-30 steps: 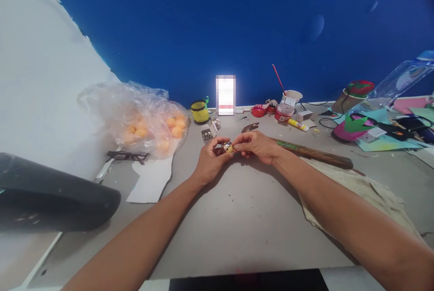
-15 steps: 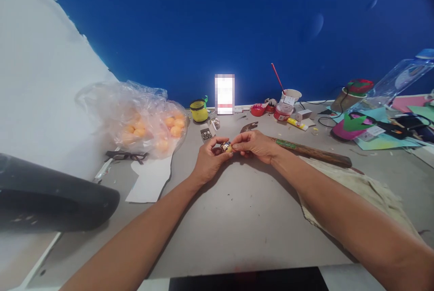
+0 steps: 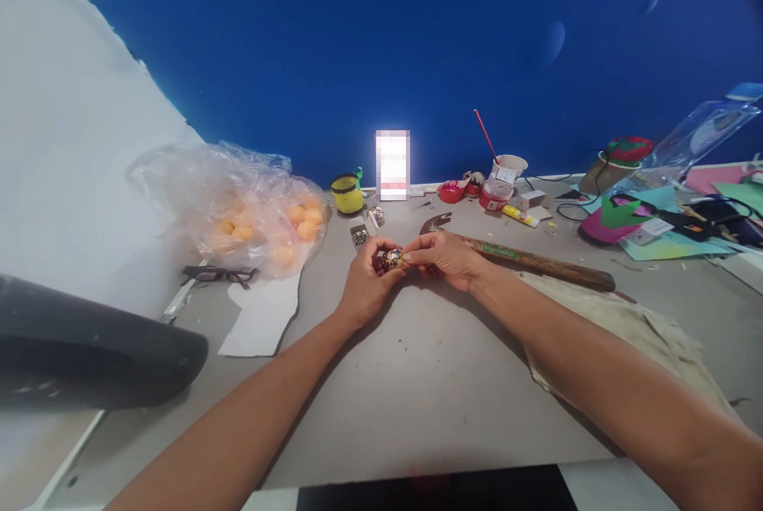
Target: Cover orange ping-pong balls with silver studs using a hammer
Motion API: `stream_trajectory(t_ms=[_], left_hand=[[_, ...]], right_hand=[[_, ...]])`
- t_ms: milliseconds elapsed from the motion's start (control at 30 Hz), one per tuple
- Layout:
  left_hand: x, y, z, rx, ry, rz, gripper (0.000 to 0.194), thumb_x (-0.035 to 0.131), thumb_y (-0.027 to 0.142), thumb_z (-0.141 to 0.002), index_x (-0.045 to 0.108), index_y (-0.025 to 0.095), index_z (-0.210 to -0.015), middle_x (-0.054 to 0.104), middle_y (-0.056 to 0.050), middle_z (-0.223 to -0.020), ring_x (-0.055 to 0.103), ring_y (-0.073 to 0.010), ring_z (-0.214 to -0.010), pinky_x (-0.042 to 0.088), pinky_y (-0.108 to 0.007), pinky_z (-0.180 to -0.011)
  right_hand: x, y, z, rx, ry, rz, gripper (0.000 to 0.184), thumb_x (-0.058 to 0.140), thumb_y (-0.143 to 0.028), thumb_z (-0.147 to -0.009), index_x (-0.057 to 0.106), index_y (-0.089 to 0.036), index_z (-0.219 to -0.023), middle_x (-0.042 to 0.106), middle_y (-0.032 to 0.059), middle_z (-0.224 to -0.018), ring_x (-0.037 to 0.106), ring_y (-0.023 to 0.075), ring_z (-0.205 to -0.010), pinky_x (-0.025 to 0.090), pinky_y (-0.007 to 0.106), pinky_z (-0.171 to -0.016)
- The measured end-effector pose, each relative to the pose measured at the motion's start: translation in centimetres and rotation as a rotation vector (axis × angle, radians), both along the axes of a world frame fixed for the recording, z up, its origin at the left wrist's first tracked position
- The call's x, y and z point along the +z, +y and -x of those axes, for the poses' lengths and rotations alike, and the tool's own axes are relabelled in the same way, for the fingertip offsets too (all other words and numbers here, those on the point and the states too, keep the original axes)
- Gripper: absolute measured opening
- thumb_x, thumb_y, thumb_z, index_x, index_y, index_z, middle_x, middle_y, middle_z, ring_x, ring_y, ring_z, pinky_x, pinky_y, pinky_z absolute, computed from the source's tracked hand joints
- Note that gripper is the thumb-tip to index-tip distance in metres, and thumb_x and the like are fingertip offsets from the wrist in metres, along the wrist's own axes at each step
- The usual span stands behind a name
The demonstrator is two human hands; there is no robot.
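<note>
A small shiny ball (image 3: 394, 258) (silvery and yellow), held in the left hand (image 3: 366, 279).

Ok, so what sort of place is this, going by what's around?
Probably a craft workspace: a claw hammer lies on the tabletop, coloured sheets are spread at the right, and the left hand and right hand meet at a small shiny round piece.

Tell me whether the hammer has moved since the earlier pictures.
No. Judged against the yellow tube, the hammer lies in the same place; the whole view has merely shifted slightly.
</note>
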State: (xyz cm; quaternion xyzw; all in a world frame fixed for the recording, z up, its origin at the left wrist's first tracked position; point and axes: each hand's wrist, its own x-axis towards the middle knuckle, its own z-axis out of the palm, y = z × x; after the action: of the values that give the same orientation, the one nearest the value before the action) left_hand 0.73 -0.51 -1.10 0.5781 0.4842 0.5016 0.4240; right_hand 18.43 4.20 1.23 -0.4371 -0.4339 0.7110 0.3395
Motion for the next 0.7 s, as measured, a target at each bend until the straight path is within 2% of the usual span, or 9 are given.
stream_trajectory(t_ms=[100,267,367,500,700], left_hand=[[0.1,-0.1,0.0,0.011,0.025,-0.023,0.042,0.083,0.028,-0.074,0.066,0.020,-0.112,0.071,-0.005,-0.107,0.066,-0.0176,-0.084,0.053,-0.030,-0.078],[0.2,-0.2,-0.2,0.021,-0.040,-0.002,0.039,0.084,0.026,-0.071,0.070,0.020,-0.106,0.072,-0.004,-0.099,0.066,-0.0177,-0.081,0.053,-0.030,-0.076],[0.1,-0.2,-0.3,0.032,-0.082,0.013,0.038,0.083,0.024,-0.069,0.069,0.019,-0.105,0.072,-0.004,-0.097,0.067,-0.0170,-0.079,0.054,-0.029,-0.074],[-0.3,-0.2,-0.3,0.042,-0.061,-0.004,0.037,0.081,0.022,-0.069,0.067,0.019,-0.103,0.072,-0.004,-0.095,0.068,-0.0169,-0.078,0.054,-0.030,-0.073],[-0.1,-0.5,-0.3,0.057,-0.042,-0.025,0.037,0.081,0.023,-0.071,0.067,0.019,-0.104,0.072,-0.003,-0.094,0.069,-0.0170,-0.078,0.054,-0.029,-0.071]], right_hand=[[0.0,-0.2,0.2,-0.015,0.026,0.022,0.031,0.095,-0.018,-0.046,0.075,-0.015,-0.070,0.067,-0.0010,-0.057,0.049,0.0060,-0.049,0.046,0.018,-0.045],[0.1,-0.6,0.6,-0.032,0.046,-0.004,0.028,0.093,-0.020,-0.047,0.074,-0.015,-0.068,0.068,0.0007,-0.061,0.050,0.0068,-0.053,0.049,0.020,-0.050],[0.3,-0.9,0.9,-0.058,0.015,-0.081,0.021,0.089,-0.019,-0.052,0.073,-0.016,-0.065,0.068,0.0011,-0.060,0.051,0.0077,-0.053,0.048,0.022,-0.051],[0.7,-1.3,1.2,-0.113,-0.126,-0.267,0.010,0.081,-0.015,-0.058,0.074,-0.017,-0.064,0.069,0.0009,-0.060,0.057,0.0101,-0.055,0.048,0.022,-0.053],[1.2,-1.2,0.6,-0.047,-0.192,-0.364,0.008,0.079,-0.015,-0.062,0.074,-0.017,-0.067,0.070,0.0008,-0.061,0.060,0.0109,-0.057,0.050,0.022,-0.054]])
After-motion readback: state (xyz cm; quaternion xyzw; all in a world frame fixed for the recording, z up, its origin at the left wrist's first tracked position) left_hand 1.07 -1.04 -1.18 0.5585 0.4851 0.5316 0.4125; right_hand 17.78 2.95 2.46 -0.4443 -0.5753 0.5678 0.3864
